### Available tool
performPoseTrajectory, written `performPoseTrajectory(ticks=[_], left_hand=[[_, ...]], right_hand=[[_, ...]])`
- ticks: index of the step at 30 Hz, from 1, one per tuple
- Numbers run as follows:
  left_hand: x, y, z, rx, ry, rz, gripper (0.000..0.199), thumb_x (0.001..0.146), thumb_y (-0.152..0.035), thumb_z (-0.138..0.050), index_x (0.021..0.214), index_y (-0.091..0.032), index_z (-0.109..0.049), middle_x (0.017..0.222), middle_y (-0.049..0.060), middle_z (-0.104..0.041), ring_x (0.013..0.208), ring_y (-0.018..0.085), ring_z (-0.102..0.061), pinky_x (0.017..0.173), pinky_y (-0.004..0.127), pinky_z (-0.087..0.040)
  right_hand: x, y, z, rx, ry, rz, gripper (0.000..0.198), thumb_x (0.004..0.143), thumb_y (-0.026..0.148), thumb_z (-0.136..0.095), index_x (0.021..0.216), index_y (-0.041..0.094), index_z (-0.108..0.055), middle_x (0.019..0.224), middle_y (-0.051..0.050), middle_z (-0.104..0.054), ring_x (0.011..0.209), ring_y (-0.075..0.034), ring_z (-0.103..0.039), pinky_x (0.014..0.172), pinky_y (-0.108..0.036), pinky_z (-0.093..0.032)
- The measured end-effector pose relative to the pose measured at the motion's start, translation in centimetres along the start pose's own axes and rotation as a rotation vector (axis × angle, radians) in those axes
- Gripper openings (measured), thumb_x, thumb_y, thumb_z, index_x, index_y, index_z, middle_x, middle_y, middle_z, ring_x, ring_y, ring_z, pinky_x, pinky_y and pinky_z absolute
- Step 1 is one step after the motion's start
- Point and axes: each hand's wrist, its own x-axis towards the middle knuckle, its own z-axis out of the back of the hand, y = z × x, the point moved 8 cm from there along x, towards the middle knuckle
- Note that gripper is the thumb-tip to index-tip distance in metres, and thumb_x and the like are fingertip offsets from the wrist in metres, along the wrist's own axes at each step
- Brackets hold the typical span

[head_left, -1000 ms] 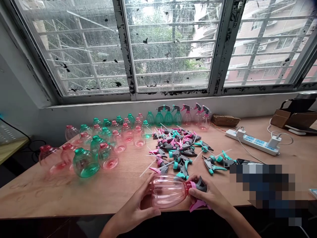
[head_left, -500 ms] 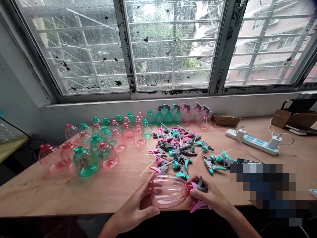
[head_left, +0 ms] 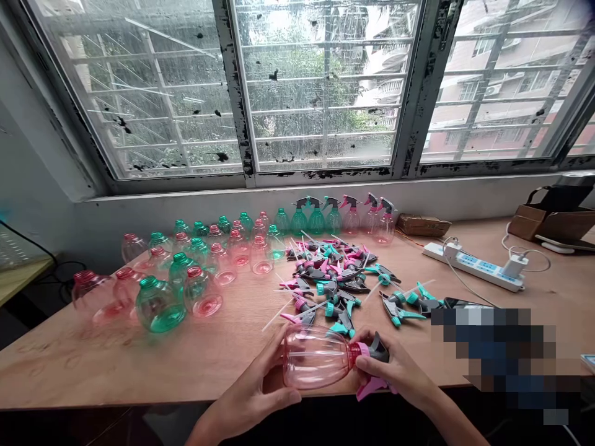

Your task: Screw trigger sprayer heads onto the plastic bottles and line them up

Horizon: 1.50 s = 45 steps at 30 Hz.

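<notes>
Head: wood table w/ window behind

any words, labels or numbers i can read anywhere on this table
None can be read.
The pink spray bottle held by the left hand and right hand: no label shows.
The power strip: markings too small to read.
The cardboard box: no print shows.
The patch at the right edge of the table is blurred out.
</notes>
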Motion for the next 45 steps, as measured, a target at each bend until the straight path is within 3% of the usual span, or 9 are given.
performPoseTrajectory(ticks=[7, 11, 16, 23, 26, 30, 35, 41, 45], left_hand=[[0.35, 0.02, -0.16, -0.052, -0.006, -0.018, 0.087, 0.097, -0.033, -0.072, 0.163, -0.049, -0.017, 0.176, 0.002, -0.025, 0.154, 0.032, -0.04, 0.126, 0.051, -0.036], [0.37, 0.03, -0.11, -0.099, -0.007, -0.021, 0.096, 0.088, -0.035, -0.083, 0.163, -0.045, -0.023, 0.176, 0.003, -0.024, 0.155, 0.034, -0.037, 0.126, 0.053, -0.036], [0.33, 0.0, -0.18, -0.068, 0.008, -0.011, 0.088, 0.09, -0.036, -0.081, 0.161, -0.043, -0.03, 0.175, 0.004, -0.026, 0.154, 0.035, -0.039, 0.127, 0.054, -0.035], [0.14, 0.08, 0.02, 0.024, -0.01, -0.026, 0.089, 0.097, -0.031, -0.072, 0.164, -0.048, -0.016, 0.177, 0.0, -0.02, 0.161, 0.032, -0.022, 0.129, 0.048, -0.031], [0.28, 0.03, 0.03, -0.011, 0.0, -0.023, 0.095, 0.091, -0.031, -0.08, 0.163, -0.049, -0.019, 0.176, -0.001, -0.022, 0.16, 0.032, -0.027, 0.129, 0.047, -0.031], [0.36, 0.31, 0.04, -0.066, 0.011, 0.0, 0.085, 0.093, -0.034, -0.078, 0.16, -0.049, -0.028, 0.176, -0.001, -0.025, 0.158, 0.032, -0.032, 0.127, 0.049, -0.035], [0.18, 0.38, -0.05, -0.042, -0.005, -0.02, 0.083, 0.099, -0.034, -0.069, 0.163, -0.05, -0.018, 0.176, 0.0, -0.023, 0.158, 0.03, -0.033, 0.128, 0.048, -0.033], [0.22, 0.31, -0.14, -0.067, -0.002, -0.013, 0.098, 0.091, -0.037, -0.08, 0.164, -0.045, -0.016, 0.176, 0.002, -0.024, 0.16, 0.034, -0.027, 0.129, 0.05, -0.031], [0.07, 0.48, 0.23, 0.0, -0.013, -0.009, 0.092, 0.09, -0.043, -0.078, 0.164, -0.039, -0.023, 0.176, 0.004, -0.023, 0.161, 0.036, -0.021, 0.13, 0.053, -0.025]], right_hand=[[0.02, 0.16, -0.08, -0.014, -0.008, 0.014, 0.044, 0.082, 0.052, -0.085, 0.098, 0.016, -0.066, 0.067, 0.001, -0.068, 0.058, -0.013, -0.059, 0.056, -0.023, -0.041], [-0.01, 0.18, 0.23, -0.071, -0.028, 0.026, 0.043, 0.083, 0.052, -0.084, 0.099, 0.016, -0.067, 0.071, 0.001, -0.067, 0.062, -0.015, -0.058, 0.058, -0.024, -0.039], [-0.02, 0.1, 0.31, -0.088, -0.031, 0.023, 0.045, 0.083, 0.053, -0.084, 0.1, 0.016, -0.066, 0.071, 0.001, -0.066, 0.061, -0.015, -0.057, 0.058, -0.025, -0.039], [0.13, 0.17, -0.08, -0.044, -0.011, 0.015, 0.044, 0.083, 0.052, -0.085, 0.099, 0.016, -0.065, 0.068, 0.001, -0.068, 0.06, -0.015, -0.058, 0.057, -0.025, -0.04], [0.08, 0.26, -0.1, -0.052, -0.015, 0.017, 0.043, 0.083, 0.052, -0.084, 0.098, 0.016, -0.065, 0.067, 0.001, -0.067, 0.059, -0.015, -0.059, 0.058, -0.025, -0.04], [0.01, 0.23, -0.15, -0.049, -0.02, 0.011, 0.044, 0.083, 0.052, -0.084, 0.098, 0.016, -0.065, 0.067, 0.001, -0.068, 0.059, -0.015, -0.059, 0.058, -0.025, -0.04], [0.01, 0.21, -0.13, -0.058, -0.022, 0.017, 0.045, 0.082, 0.053, -0.085, 0.097, 0.016, -0.066, 0.067, 0.001, -0.069, 0.059, -0.014, -0.059, 0.057, -0.025, -0.04], [0.05, 0.28, -0.24, -0.048, -0.01, 0.009, 0.045, 0.082, 0.052, -0.085, 0.099, 0.016, -0.064, 0.065, 0.001, -0.069, 0.058, -0.014, -0.06, 0.057, -0.024, -0.041], [-0.09, 0.65, -0.42, -0.053, -0.014, 0.012, 0.044, 0.082, 0.052, -0.085, 0.098, 0.017, -0.064, 0.065, 0.001, -0.07, 0.059, -0.016, -0.061, 0.057, -0.026, -0.043]])
